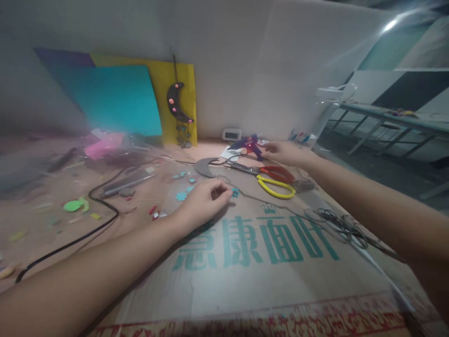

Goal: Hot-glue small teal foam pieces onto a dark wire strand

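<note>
My left hand [212, 200] is closed in a pinch on a small turquoise flower piece [235, 192], low over the cardboard. My right hand [278, 153] reaches to the back, its slightly bent fingers beside the handle of a purple glue gun [251, 142]; no grip on it shows. Between the hands lie a grey crescent moon cutout [205, 167] and scissors [275, 182] with one red and one yellow handle. Loose turquoise flower pieces [181, 195] are just left of my left hand. A white card [230, 153] sits near the glue gun's nozzle.
A dark moon ornament [175, 105] hangs before a yellow sheet [191, 103] and a blue sheet [119, 100]. A black cord [105, 224] crosses the left side among scraps. Tangled cord [347, 227] lies at right. A small white clock [232, 135] stands at the back.
</note>
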Available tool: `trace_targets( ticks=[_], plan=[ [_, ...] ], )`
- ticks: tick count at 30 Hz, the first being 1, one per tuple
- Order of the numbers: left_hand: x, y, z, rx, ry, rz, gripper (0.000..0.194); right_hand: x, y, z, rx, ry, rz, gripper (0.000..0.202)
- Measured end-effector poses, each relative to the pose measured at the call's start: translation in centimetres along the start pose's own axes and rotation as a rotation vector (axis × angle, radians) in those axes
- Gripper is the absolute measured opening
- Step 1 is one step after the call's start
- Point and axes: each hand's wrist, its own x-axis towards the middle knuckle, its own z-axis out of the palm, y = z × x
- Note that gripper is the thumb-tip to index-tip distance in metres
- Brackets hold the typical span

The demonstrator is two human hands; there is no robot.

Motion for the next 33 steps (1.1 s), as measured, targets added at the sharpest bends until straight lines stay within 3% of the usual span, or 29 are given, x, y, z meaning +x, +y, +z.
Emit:
trace_targets(
  ticks=[3,7,14,25,33],
  plan=[
    [0.0,0.2,-0.1,-0.001,0.004,0.002,0.016,2.4,-0.3,0.9,0.016,-0.045,0.033,0.047],
    [0.1,0.2,-0.2,-0.008,-0.012,0.007,0.018,4.8,-0.7,2.9,0.041,-0.010,0.062,0.045],
    [0.1,-0.1,0.1,-0.024,-0.010,-0.005,0.018,5.9,-0.6,4.2,0.177,0.064,0.145,0.033],
    [0.2,0.0,0.0,-0.078,-0.003,-0.034,0.017,3.4,-0.9,1.6,0.485,0.073,0.074,0.029],
    [0.4,0.1,0.0,-0.113,0.048,-0.059,0.017,-3.3,-2.7,0.2,0.663,0.119,0.015,0.027]
  ],
)
